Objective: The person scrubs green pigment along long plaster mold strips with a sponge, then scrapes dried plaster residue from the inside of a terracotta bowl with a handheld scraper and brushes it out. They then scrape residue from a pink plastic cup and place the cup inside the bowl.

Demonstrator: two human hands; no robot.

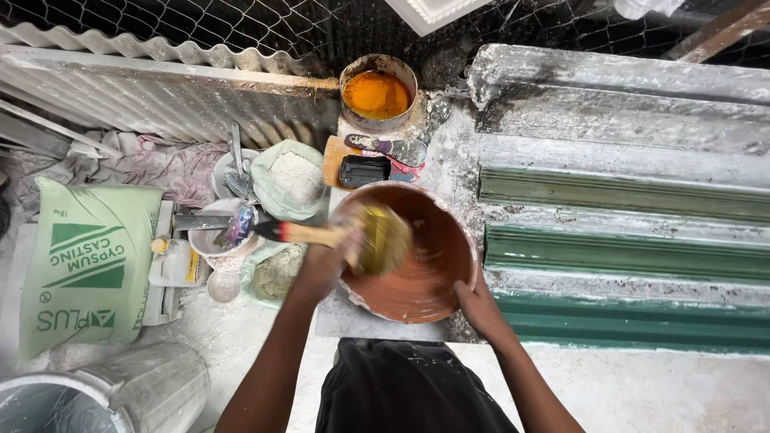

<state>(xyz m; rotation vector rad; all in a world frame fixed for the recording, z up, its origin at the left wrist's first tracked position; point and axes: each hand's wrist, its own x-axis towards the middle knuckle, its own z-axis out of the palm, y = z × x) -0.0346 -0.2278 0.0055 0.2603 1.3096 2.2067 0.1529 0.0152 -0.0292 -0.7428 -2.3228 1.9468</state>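
The left hand [321, 269] holds a brush [377, 238] over the bowl [437, 269], bristles blurred. The right hand [473, 303] grips the bowl's rim. The bowl's inside is wet and orange-brown; the work seems midway. The tin [378, 92] behind is untouched.

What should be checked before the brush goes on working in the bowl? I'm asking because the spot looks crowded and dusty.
1. Brush grip: ok. The left hand holds the brush by its handle; the bristles look blurred.
2. Bowl steadied: ok. The right hand grips the rim of the reddish bowl.
3. Bowl support: cannot tell. It sits on a pale slab, and the near edge is hidden.
4. Nearby spill risk: not ok. An open tin of orange liquid stands close behind the bowl.
5. Clutter at the left: not ok. An open powder bag and small dishes crowd the brush side.
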